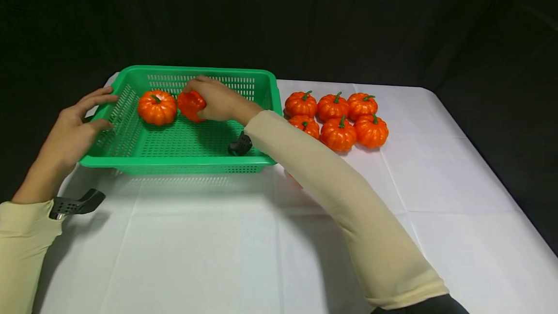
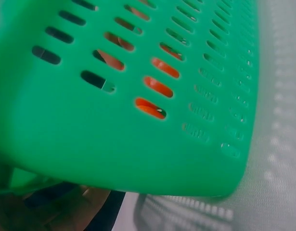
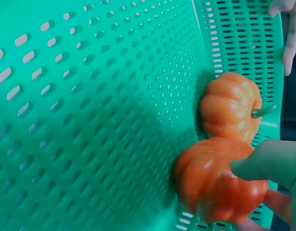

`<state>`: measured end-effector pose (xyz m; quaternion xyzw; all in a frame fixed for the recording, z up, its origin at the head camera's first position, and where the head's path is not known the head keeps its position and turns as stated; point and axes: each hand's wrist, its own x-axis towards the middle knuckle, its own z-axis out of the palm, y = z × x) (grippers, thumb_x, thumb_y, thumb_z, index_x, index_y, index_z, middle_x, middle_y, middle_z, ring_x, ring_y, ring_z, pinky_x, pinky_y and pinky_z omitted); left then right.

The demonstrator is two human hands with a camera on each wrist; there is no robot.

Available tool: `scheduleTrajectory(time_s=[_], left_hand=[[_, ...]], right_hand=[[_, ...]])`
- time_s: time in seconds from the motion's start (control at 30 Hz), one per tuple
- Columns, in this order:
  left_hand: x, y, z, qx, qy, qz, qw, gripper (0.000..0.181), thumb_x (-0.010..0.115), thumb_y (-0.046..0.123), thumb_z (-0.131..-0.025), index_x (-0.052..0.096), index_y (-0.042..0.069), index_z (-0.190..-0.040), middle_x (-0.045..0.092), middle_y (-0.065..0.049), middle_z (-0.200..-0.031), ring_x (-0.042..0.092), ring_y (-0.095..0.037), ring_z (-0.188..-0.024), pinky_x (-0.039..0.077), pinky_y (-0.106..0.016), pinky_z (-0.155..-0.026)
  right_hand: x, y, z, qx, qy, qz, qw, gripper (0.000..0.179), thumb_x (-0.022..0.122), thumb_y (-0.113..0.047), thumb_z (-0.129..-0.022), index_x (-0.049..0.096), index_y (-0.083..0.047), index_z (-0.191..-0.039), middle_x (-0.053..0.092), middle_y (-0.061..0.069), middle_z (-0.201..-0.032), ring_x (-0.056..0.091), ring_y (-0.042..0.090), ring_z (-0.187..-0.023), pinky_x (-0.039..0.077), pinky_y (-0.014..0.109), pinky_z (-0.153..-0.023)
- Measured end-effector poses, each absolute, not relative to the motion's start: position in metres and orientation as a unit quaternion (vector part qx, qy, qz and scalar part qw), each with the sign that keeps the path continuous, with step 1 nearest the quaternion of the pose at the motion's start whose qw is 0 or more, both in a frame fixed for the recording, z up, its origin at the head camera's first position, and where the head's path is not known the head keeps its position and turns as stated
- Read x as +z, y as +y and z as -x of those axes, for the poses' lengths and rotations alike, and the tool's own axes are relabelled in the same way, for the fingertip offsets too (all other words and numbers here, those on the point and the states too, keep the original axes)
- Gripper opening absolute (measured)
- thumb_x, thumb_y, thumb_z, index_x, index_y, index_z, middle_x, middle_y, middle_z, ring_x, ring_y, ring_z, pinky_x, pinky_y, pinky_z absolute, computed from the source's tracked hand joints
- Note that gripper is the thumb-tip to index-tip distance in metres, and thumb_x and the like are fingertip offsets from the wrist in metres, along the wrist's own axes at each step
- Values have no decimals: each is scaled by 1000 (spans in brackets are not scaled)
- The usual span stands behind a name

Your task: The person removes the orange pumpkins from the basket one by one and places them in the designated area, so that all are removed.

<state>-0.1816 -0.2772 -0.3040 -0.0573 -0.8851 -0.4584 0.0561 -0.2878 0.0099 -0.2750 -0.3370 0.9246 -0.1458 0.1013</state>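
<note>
My right hand (image 1: pixel 218 101) grips a small orange pumpkin (image 1: pixel 191 105) inside the green plastic basket (image 1: pixel 183 161). In the right wrist view the thumb presses on the side of this gripped pumpkin (image 3: pixel 210 180), which lies tilted. Right beside it, another orange pumpkin (image 1: pixel 158 108) with a green stem sits upright near the basket's left end. Over the basket's left rim rests my left hand (image 1: pixel 71 134), fingers and thumb extended across the edge. The left wrist view mostly shows the slotted outer wall (image 2: pixel 114 144), with orange visible through some slots.
Several orange pumpkins (image 1: pixel 338 133) stand close together on the white tablecloth (image 1: pixel 444 168), right of the basket. My right sleeve (image 1: pixel 331 193) crosses over the basket's near right corner and hides something reddish beneath it. A dark curtain (image 1: pixel 305 18) hangs behind the table.
</note>
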Motion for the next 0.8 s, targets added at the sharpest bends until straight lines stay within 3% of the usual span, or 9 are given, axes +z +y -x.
scheduleTrajectory(time_s=[0.23, 0.53, 0.8], left_hand=[[-305, -277, 182, -456, -887, 53, 59, 53, 48, 2, -102, 47, 4, -155, 28, 5, -169, 12, -25, -157, 9, -63, -121], [-305, -273, 182, -450, -890, 44, 63, 54, 48, 0, -101, 47, 3, -155, 26, 1, -170, 13, -29, -156, 11, -66, -119], [-305, -272, 183, -446, -892, 41, 65, 54, 47, -1, -101, 47, 2, -155, 26, 1, -170, 13, -30, -156, 11, -64, -120]], right_hand=[[-274, 9, 285, -124, 933, 321, 106, 66, 79, -11, -93, 44, -18, -148, 47, 1, -151, 44, 21, -133, 43, 32, -105], [-276, 10, 282, -82, 936, 319, 123, 79, 81, -20, -92, 36, -19, -157, 40, 7, -150, 48, 20, -129, 50, 34, -98], [-275, 9, 283, -16, 944, 311, 109, 84, 85, -35, -88, 36, -17, -154, 43, 2, -156, 36, 28, -144, 45, 37, -107]])
